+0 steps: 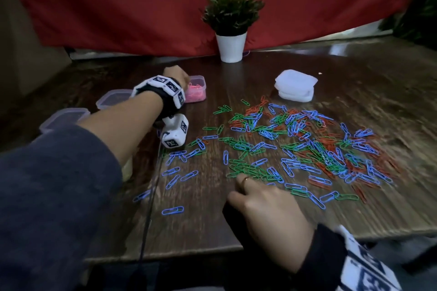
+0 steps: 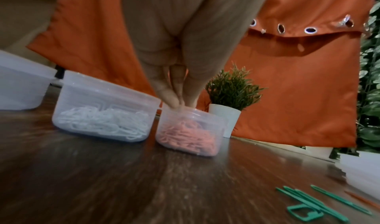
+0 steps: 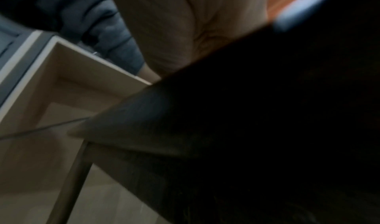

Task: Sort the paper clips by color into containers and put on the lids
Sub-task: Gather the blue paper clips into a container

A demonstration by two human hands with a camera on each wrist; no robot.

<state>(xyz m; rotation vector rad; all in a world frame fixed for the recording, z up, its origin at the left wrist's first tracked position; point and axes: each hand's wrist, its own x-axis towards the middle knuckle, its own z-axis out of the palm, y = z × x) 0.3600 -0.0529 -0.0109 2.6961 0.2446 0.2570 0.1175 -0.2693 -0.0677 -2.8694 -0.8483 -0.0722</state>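
Your left hand (image 2: pixel 174 96) pinches over the pink container (image 2: pixel 189 133); your right hand (image 1: pixel 264 205) lies relaxed beside the clip pile (image 1: pixel 307 149). Clips look light and slippery; pinch each by its loop.

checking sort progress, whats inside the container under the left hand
Pink paper clips fill the bottom of the container. The left hand has fingertips dipped in its mouth, hiding anything pinched.

No readable txt, labels, brand names or nos. anywhere. Only signs: black-and-white square code markers on the left wrist band (image 1: pixel 163 87), on the white cube (image 1: pixel 175 133) hanging under that wrist, and on the right wrist band (image 1: pixel 369 271). They are patterns, not letters. Containers, lids and plant pot carry no print that shows. Right wrist view too dark and blurred to read anything.
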